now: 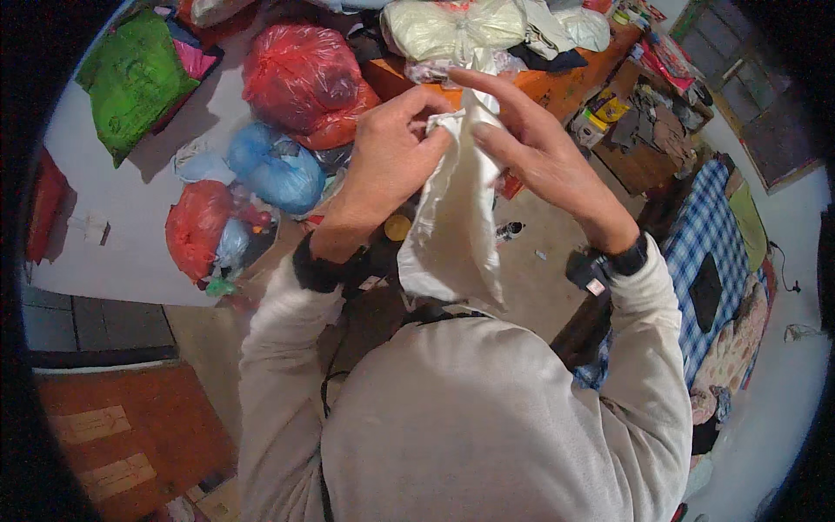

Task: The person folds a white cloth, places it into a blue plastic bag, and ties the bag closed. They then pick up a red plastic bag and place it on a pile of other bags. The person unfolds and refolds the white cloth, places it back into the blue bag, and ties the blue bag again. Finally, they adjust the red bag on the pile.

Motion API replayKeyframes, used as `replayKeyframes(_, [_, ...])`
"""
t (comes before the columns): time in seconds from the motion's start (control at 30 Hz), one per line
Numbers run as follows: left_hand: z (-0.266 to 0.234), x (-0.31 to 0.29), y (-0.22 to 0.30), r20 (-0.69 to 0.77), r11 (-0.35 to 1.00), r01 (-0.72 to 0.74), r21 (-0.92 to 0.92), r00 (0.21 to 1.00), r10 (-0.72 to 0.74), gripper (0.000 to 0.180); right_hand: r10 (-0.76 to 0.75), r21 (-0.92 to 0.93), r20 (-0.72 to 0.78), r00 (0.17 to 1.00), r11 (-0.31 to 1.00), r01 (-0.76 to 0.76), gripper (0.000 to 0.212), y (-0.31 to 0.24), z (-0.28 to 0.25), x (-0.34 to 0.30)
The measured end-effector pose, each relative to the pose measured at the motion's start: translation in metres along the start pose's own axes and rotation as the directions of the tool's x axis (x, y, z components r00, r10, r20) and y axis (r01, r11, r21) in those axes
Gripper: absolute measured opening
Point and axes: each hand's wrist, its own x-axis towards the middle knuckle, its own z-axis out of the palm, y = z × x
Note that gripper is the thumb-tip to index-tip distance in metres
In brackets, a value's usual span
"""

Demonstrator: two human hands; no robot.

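Note:
A piece of white cloth point(452, 230) hangs in loose folds in front of my chest, its upper edge raised between my two hands. My left hand point(391, 161) is closed on the cloth's left edge, thumb and fingers pinching it near the top. On the other side my right hand point(544, 157) has the cloth between thumb and forefinger. Its forefinger reaches across the upper end. The cloth and the back of the hand hide its other fingers. What the cloth is, whether a garment or a plain sheet, I cannot tell.
Red bags point(300, 83), a blue bag point(277, 165) and a green bag point(139, 83) lie ahead and to the left. Pale yellow bundles point(452, 35) sit on an orange surface. A cardboard box point(639, 161) and a bed with a blue checked cover point(709, 235) are at right.

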Motion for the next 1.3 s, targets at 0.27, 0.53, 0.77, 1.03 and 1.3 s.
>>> replayKeyframes(0.27, [0.004, 0.006, -0.007, 0.048, 0.993, -0.029, 0.113, 0.999, 0.023, 0.027, -0.103, -0.129, -0.081, 0.991, 0.987, 0.092, 0.034, 0.026, 0.005, 0.016])
replayKeyframes(0.53, [0.024, 0.001, -0.03, 0.098, 0.951, -0.278, 0.138, 0.959, 0.266, 0.051, -0.075, -0.12, -0.076, 0.994, 0.991, 0.065, 0.029, 0.045, -0.016, 0.017])
replayKeyframes(0.77, [0.013, 0.01, -0.032, 0.077, 0.988, -0.154, -0.026, 0.985, 0.156, 0.029, -0.04, -0.083, 0.108, 0.993, 0.995, 0.049, 0.041, 0.016, -0.032, 0.006])
replayKeyframes(1.03, [0.014, 0.01, -0.004, 0.148, 0.973, -0.193, -0.128, 0.966, 0.211, 0.021, -0.493, -0.767, -0.003, 0.87, 0.559, 0.314, 0.039, 0.0, -0.031, 0.01])
replayKeyframes(1.3, [-0.006, -0.003, 0.017, 0.146, 0.836, -0.23, -0.499, 0.928, 0.343, 0.026, -0.538, -0.698, -0.087, 0.838, 0.633, 0.335, 0.024, -0.049, -0.03, -0.035])
